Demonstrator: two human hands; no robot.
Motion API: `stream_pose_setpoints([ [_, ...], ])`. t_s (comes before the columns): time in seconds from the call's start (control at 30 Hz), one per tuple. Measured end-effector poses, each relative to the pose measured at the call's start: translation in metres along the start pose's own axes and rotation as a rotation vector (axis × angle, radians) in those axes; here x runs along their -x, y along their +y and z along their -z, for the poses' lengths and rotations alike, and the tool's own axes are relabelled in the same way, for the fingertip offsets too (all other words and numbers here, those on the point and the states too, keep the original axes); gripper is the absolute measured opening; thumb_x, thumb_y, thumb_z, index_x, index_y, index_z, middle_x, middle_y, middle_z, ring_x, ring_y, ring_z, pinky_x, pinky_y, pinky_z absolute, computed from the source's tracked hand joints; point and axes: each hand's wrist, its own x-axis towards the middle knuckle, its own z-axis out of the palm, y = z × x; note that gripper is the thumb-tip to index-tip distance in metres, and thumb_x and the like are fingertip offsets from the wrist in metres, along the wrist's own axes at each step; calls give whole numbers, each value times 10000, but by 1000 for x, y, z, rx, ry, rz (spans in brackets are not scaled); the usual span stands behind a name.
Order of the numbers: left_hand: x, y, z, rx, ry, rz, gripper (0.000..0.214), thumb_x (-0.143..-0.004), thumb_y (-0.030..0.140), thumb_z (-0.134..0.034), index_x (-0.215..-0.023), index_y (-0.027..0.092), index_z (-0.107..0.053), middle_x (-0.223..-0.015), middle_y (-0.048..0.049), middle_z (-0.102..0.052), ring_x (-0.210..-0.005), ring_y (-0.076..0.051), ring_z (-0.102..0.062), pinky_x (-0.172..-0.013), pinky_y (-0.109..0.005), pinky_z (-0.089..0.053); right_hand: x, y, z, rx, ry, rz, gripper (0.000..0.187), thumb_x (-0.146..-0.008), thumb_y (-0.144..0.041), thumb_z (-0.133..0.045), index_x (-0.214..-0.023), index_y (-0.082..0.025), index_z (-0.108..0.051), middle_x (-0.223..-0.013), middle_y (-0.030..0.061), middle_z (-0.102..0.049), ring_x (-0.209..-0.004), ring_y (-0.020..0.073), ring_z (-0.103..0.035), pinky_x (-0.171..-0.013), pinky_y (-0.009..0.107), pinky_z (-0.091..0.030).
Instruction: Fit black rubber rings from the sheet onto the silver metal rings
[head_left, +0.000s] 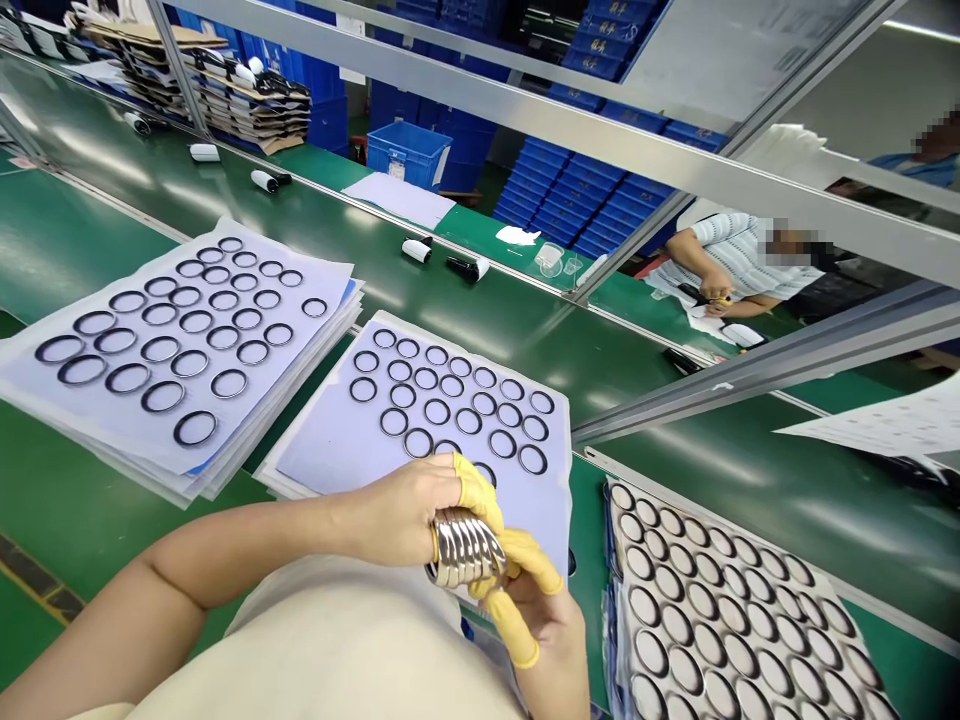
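Observation:
My left hand (409, 515) is closed round a stack of shiny metal rings (465, 548), held on edge near the bottom middle. My right hand (536, 605), with yellow finger cots, pinches the same stack from the right side. Just beyond the hands lies a white sheet (330, 445) carrying several black ring gaskets. To the right sits a tray (817, 580) filled with rows of round metal-rimmed discs.
A thicker pile of gasket sheets (97, 430) lies on the green belt (622, 360) at left. Small black-and-white cylindrical parts (416, 250) rest farther up the belt. A slanted metal frame bar (750, 370) crosses right. Another person (739, 265) works opposite; blue crates (409, 150) stand behind.

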Motion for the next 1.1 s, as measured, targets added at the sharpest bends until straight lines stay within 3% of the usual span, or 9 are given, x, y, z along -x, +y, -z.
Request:
stream_pose_setpoints([
  [0.1,-6,4,-4,6,-70,34,178,-790,46,-582,-907,172,-630,-914,-46,-682,-934,-171,-566,-892,-299,-444,-1,-3,7,5,-253,-85,269,-829,-390,-693,-1057,-248,-673,-730,16,-641,-636,154,-573,-613,276,-503],
  [0.17,-10,6,-9,1,-110,52,206,-774,29,-572,-912,169,-634,-914,-46,-684,-942,-176,-563,-884,-296,-449,-4,-10,10,-10,-407,-124,268,-816,-450,-684,-934,-209,-702,-684,24,-644,-612,157,-567,-612,284,-499],
  [0.33,-25,12,-25,-1,-177,143,241,-760,10,-535,-894,176,-647,-896,-28,-683,-885,-160,-567,-839,-275,-458,-11,-27,17,-30,-525,-109,305,-809,-466,-677,-943,-195,-720,-697,39,-682,-643,168,-604,-678,300,-518],
  [0.7,-61,32,-68,315,-183,583,286,-682,8,-519,-884,158,-654,-877,-3,-677,-820,-138,-631,-748,-254,-490,5,-46,70,7,-562,-30,397,-824,-495,-642,-1085,-201,-699,-913,88,-730,-828,226,-664,-808,354,-526],
  [0.8,-69,34,-84,396,-182,602,254,-667,-2,-539,-848,143,-644,-839,-7,-671,-791,-134,-625,-752,-269,-490,12,-51,83,-26,-556,-35,392,-831,-523,-624,-1065,-220,-702,-1000,98,-728,-868,234,-666,-820,362,-527],
  [0.93,-76,38,-99,392,-164,597,259,-655,-19,-549,-837,141,-643,-821,-2,-662,-774,-124,-614,-749,-262,-483,19,-55,94,-36,-508,18,386,-867,-533,-575,-1041,-213,-701,-874,77,-740,-780,210,-669,-744,322,-532],
  [1.1,-82,48,-111,380,-170,593,218,-672,-3,-573,-826,136,-642,-807,-5,-659,-748,-120,-606,-720,-255,-481,24,-59,99,65,-451,111,453,-932,-531,-455,-741,-196,-694,-642,33,-661,-603,165,-584,-638,279,-484],
])
